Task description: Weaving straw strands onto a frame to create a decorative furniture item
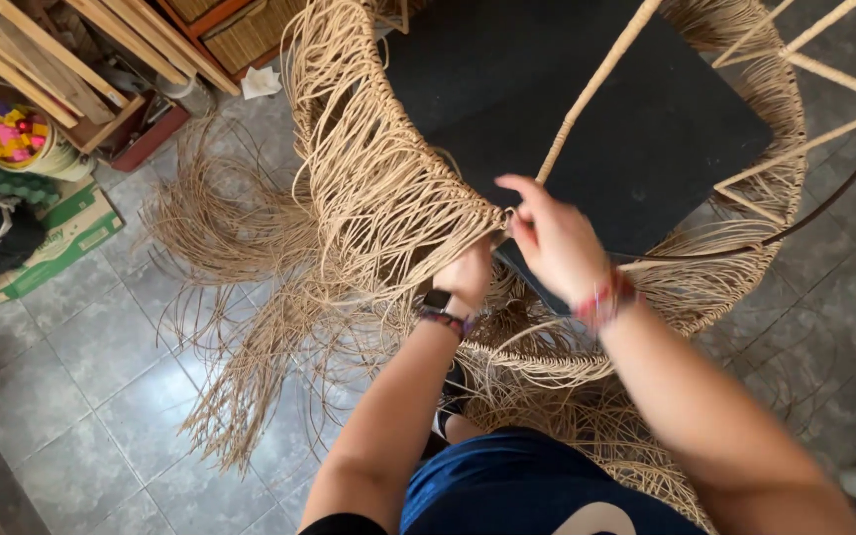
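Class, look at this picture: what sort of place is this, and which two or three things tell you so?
Probably a craft workshop for woven furniture. Both hands work pale cane strands onto a round frame, loose strands trail over the tiled floor, and wooden slats are stacked nearby.

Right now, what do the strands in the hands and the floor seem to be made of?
The strands look like rattan or cane: pale tan, matte, thin and springy, though synthetic fibre is possible. The floor looks like grey stone or ceramic tile: square pieces with grout lines and a dull mottled surface.
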